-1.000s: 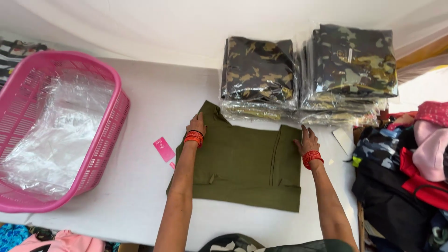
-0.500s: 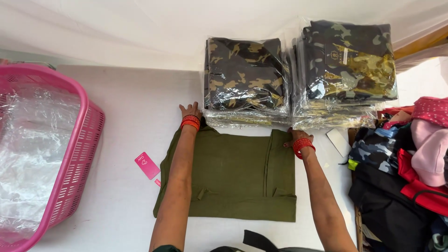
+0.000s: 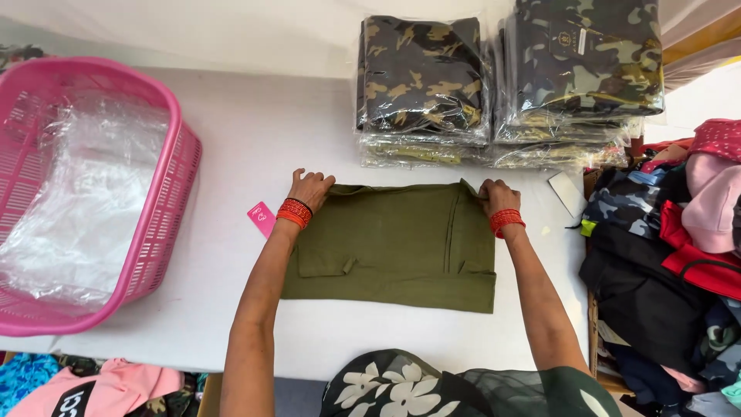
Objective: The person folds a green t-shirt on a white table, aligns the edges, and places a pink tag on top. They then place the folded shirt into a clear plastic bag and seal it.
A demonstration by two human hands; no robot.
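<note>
1. Olive-green folded garment [image 3: 390, 243]: flat on the white table [image 3: 231, 139], roughly central, long side running left to right, far edge just short of the packed stacks.
2. Left hand [image 3: 310, 188]: at the garment's far left corner, fingers curled down and close together, tips pinching the cloth edge; red bangles [image 3: 294, 211] on the wrist.
3. Right hand [image 3: 498, 196]: at the far right corner, fingers bent and bunched, pinching a raised fold of the cloth; red bangles [image 3: 506, 221] on this wrist as well.
4. Pink tag [image 3: 262, 218]: small, flat on the table, just left of the left wrist, apart from the garment.
5. Left camouflage stack [image 3: 421, 85]: folded garments in clear plastic bags, piled at the far side of the table, beyond the olive garment.
6. Right camouflage stack [image 3: 583, 73]: same kind, taller, touching or just beside the left stack.
7. Pink plastic basket [image 3: 166, 208]: on the table's left end, well apart from the hands, filled with clear plastic bags [image 3: 77, 208].
8. Loose clothing heap [image 3: 671, 255]: right of the table, mixed dark, red, pink and camouflage pieces.
9. Further cloth pieces [image 3: 93, 386]: pink and blue, below the near table edge at lower left.
</note>
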